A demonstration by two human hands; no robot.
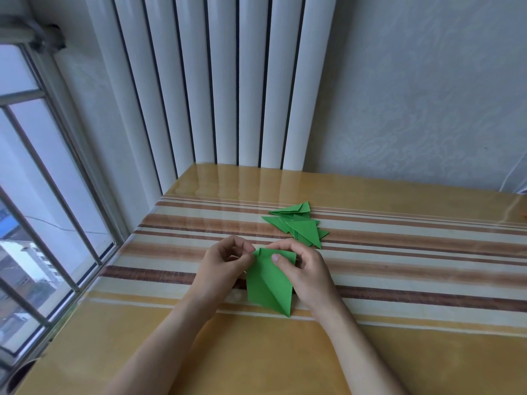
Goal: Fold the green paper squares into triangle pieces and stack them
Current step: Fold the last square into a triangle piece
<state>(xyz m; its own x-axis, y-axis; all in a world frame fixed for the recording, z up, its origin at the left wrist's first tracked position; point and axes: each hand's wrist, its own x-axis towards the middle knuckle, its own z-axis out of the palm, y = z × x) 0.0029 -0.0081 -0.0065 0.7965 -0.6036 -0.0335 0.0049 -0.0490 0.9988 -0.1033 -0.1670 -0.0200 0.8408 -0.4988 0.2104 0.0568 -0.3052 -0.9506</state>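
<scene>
On the striped worktop (399, 252), a loose stack of folded green triangles (299, 228) lies far of the hands, so the work looks midway: one more green paper piece (269, 283) is being folded near the middle. The next move likely calls for creasing its far corners down flat. Both forearms reach in from the near edge. The left hand (225, 262) pinches the far left corner; the right hand (302, 266) pinches the far edge, thumb on top, each grip closed on the paper.
</scene>
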